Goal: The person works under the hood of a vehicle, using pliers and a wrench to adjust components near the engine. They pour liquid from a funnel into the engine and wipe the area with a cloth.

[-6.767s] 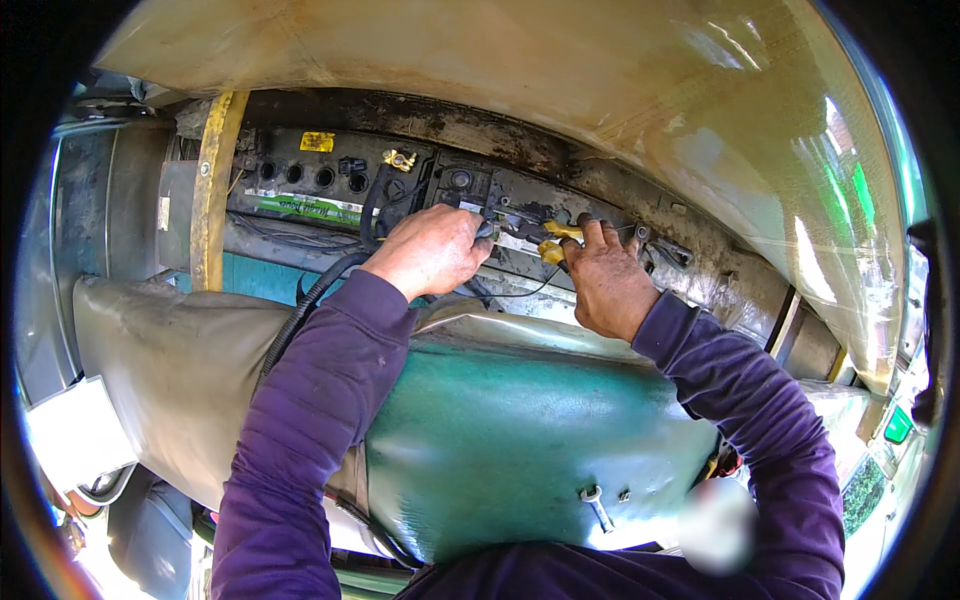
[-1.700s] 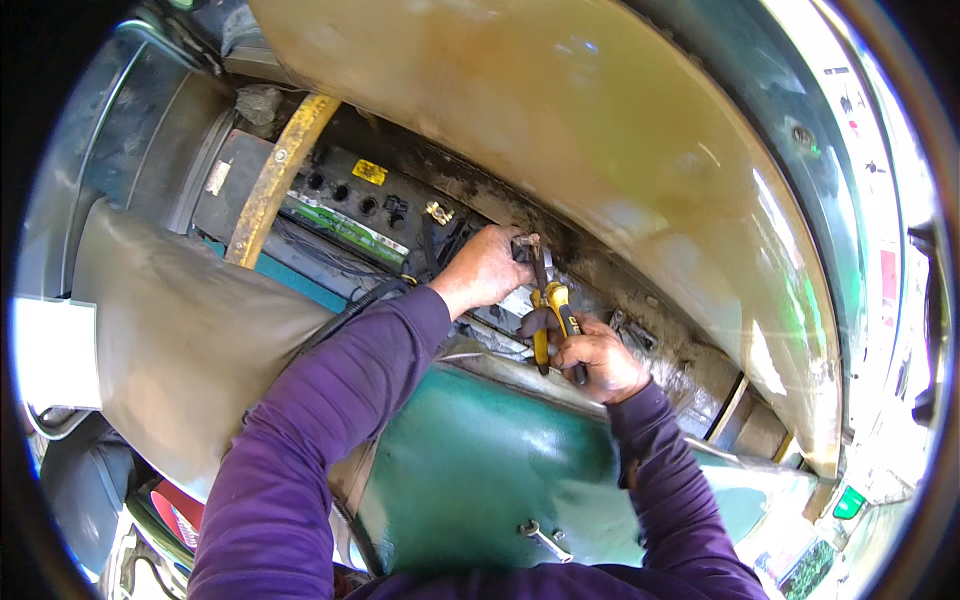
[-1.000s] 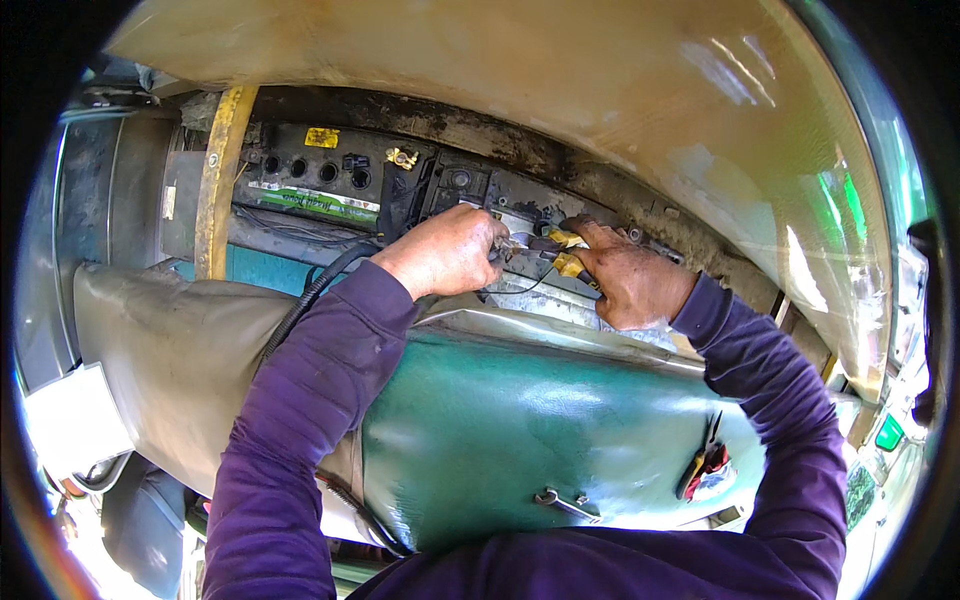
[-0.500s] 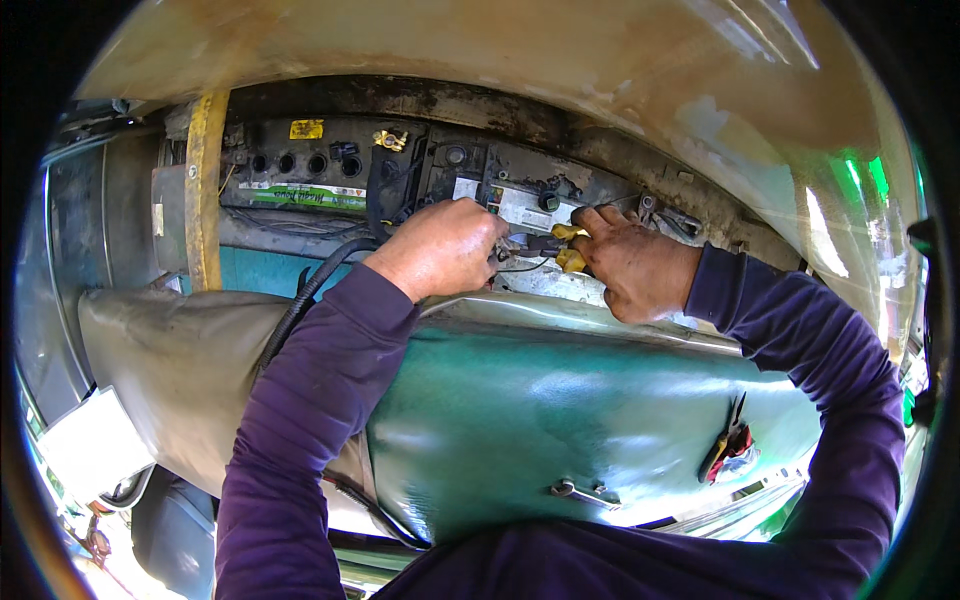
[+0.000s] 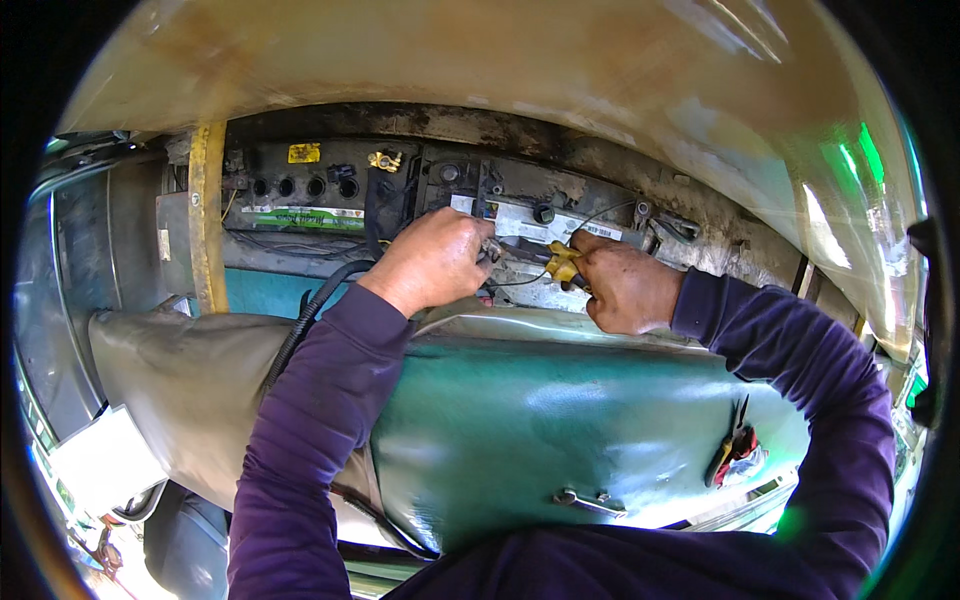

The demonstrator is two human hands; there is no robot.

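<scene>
My right hand point(image 5: 632, 287) is closed round the yellow handles of a pair of pliers point(image 5: 562, 263). Their dark jaws point left and meet the fingertips of my left hand point(image 5: 435, 258). That hand is pinched on a small greyish piece at the jaws, too hidden to name. Behind both hands lies a dusty black battery point(image 5: 585, 190) with a white label and a round cap. To its left is a second black battery point(image 5: 300, 172) with a green label strip and several open filler holes. A brass terminal clamp point(image 5: 384, 160) stands at its right end on a thick black cable.
A ribbed black hose point(image 5: 305, 330) runs down beside my left forearm. On the green padded seat point(image 5: 560, 410) in front of me lie a wrench point(image 5: 590, 501) and red-and-yellow-handled pliers point(image 5: 733, 448). A yellow metal post point(image 5: 208, 220) rises at left; a tan panel point(image 5: 480, 55) overhangs the batteries.
The pliers' jaws and yellow handles show more plainly now. My right hand has shifted slightly down and left, still gripping them. The surroundings sit slightly lower in view.
</scene>
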